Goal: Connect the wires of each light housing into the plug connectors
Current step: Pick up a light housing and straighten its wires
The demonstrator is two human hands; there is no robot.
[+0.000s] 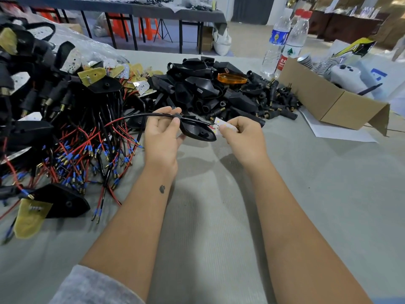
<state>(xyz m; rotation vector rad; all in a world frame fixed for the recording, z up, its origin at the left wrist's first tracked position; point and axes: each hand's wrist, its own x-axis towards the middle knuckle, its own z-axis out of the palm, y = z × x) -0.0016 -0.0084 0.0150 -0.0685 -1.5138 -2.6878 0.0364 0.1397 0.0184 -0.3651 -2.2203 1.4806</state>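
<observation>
Room: a workshop is stretching away at the far side, with a dark-covered table [175,12] and orange stools [149,27] under it.

Surface: you are working over a grey fabric-covered table [306,194].

Far left: a heap of wired housings [65,128] is spilling red and black leads with blue-sleeved tips toward you.

Far centre: a pile of black housings [208,84] is lying with one amber lens [231,78] on top.

Far right: a cardboard box [328,102] and two water bottles [285,44] are standing.

Centre: your left hand [162,130] is pinching the black plug connector [177,115] and cupping the light housing [198,131], whose long axis is running left-far to right-near, its pointed end facing right. The sleeved wire [140,116] is trailing left.

Your right hand [243,133] is pinching the white LED board [221,126], just beside the housing's right tip.
</observation>
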